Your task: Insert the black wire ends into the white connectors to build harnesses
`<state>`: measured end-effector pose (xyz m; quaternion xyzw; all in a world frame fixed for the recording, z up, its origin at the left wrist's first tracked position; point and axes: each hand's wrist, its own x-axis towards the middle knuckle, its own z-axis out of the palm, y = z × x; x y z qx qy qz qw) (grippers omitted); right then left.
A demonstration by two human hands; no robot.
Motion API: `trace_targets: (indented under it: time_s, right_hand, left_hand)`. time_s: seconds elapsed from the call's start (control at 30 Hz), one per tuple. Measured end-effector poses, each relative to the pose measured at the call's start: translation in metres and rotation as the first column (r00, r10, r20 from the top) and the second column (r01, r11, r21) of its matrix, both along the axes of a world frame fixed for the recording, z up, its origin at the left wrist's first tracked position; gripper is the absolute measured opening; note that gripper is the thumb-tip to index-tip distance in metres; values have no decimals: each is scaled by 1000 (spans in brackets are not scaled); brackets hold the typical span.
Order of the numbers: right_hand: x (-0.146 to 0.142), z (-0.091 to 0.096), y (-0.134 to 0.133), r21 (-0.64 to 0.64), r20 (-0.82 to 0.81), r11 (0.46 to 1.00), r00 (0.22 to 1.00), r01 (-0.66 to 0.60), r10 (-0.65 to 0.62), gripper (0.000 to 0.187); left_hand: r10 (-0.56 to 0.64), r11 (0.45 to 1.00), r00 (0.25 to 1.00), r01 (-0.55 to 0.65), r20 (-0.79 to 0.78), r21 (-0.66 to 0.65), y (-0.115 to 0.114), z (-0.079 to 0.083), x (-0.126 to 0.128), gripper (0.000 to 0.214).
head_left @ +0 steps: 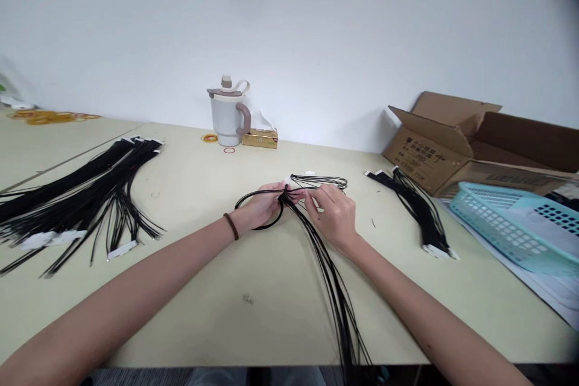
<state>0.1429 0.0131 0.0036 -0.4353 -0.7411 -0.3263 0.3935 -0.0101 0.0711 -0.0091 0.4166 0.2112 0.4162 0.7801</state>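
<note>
A bundle of thin black cables (335, 289) runs from the table's middle down over the front edge. My left hand (262, 205) is closed on the bundle near its top, where a black loop curls under the fingers. My right hand (332, 211) pinches the same cables just to the right, fingers bent round the strands. Beyond both hands the cable ends (323, 181) fan out flat on the table. A dark band sits on my left wrist.
A large heap of black cables (81, 193) lies at the left, a smaller bunch (418, 208) at the right. A white mug (226, 114), a small box and rubber bands stand by the wall. A cardboard box (452, 139) and a teal basket (511, 217) fill the right.
</note>
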Motion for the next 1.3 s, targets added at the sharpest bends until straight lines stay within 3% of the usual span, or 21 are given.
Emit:
trace_targets:
  time_s: [0.33,0.8,1.07,1.3]
  right_hand:
    - [-4,4,-1,56,169,995,982,77,-86,23]
    - [-8,6,-2,91,180,989,975,119,-134,23]
    - [-8,5,-3,19,121,992,985,121,-122,24]
    - [-8,6,-5,-135,15,987,996,85,-84,25]
  left_hand:
    - [45,997,999,-45,-10,67,2,-5,2,12]
    - [77,987,997,-76,-2,140,-3,-2,3,23]
    - [102,982,994,-96,-30,162,-3,-2,4,26]
    - [86,973,995,-73,-48,218,-2,-6,1,27]
